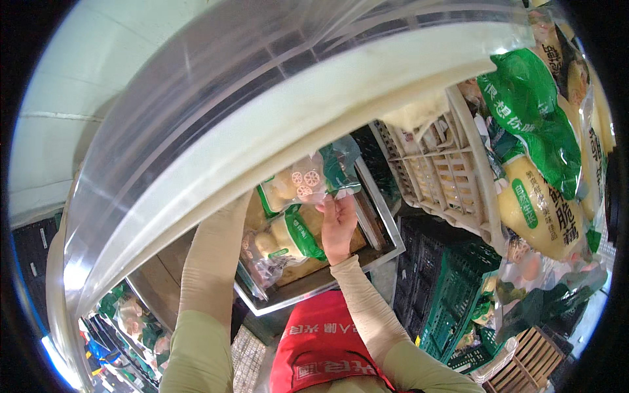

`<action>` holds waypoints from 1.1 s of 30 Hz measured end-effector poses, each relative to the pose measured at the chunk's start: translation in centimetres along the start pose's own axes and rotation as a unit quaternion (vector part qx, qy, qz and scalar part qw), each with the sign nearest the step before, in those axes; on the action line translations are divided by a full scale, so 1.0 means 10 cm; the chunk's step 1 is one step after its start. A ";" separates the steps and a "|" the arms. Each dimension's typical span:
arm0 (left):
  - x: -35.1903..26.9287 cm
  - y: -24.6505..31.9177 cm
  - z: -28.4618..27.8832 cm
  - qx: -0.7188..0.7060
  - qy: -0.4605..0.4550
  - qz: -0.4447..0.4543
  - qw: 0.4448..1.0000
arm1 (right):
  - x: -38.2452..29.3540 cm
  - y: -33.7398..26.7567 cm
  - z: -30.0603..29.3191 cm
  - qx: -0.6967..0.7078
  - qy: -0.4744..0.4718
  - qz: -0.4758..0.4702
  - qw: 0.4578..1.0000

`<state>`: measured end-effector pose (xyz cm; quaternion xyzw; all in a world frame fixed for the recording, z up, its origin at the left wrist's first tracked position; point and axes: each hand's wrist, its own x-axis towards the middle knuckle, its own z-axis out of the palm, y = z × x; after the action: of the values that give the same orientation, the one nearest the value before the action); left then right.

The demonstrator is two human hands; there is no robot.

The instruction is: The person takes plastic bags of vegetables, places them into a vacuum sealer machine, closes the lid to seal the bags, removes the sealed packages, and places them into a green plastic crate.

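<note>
My right hand (339, 223) pinches the edge of a clear and green plastic bag of lotus root (300, 184), which has lotus slices printed on it. Below this bag is a second bag of lotus root (282, 236), lying inside a metal-rimmed bin (322, 293) directly before me. My left forearm (211, 255) reaches up along the bin's left side. The left hand itself is hidden behind a large pale curved edge (236, 167) close to the camera, so anything it touches cannot be seen.
On the right, a beige slatted plastic crate (444, 184) stands beside more bagged lotus root (533, 211). Beneath are black crates (413, 265), a green crate (437, 314) and a wooden slatted piece (533, 356). More bags (132, 319) lie at lower left.
</note>
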<state>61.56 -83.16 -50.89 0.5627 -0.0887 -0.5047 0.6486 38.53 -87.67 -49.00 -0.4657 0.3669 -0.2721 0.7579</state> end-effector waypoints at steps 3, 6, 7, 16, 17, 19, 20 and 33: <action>-0.11 0.09 0.01 0.087 -0.045 0.007 0.995 | 0.03 -0.02 -0.06 -0.011 -0.009 0.030 0.999; -0.04 0.07 0.07 0.216 -0.033 0.069 0.973 | 0.06 0.00 -0.07 -0.057 -0.032 -0.033 0.997; -0.04 0.06 0.06 0.247 -0.020 0.085 0.965 | 0.05 0.01 -0.05 -0.069 -0.041 -0.053 0.995; -0.45 0.35 0.20 0.089 -0.075 0.183 0.976 | -0.18 -0.23 -0.03 -0.028 -0.044 0.033 0.998; -0.65 0.37 0.11 -0.087 -0.041 0.147 0.984 | -0.22 -0.24 -0.02 0.000 -0.046 0.039 0.998; -0.95 0.12 -0.27 -0.209 0.129 0.171 0.954 | -0.26 -0.26 0.04 0.059 -0.046 0.050 0.996; -1.07 -0.14 -0.57 -0.140 0.262 0.192 0.935 | -0.32 -0.27 0.17 0.094 -0.042 0.038 0.994; -0.74 -0.03 -0.09 0.348 0.346 0.317 0.812 | -0.33 0.24 0.09 0.247 0.012 0.143 0.958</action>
<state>58.51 -76.99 -48.07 0.8287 -0.2015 0.0212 0.5217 37.52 -83.67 -49.93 -0.2035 0.3603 -0.2486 0.8758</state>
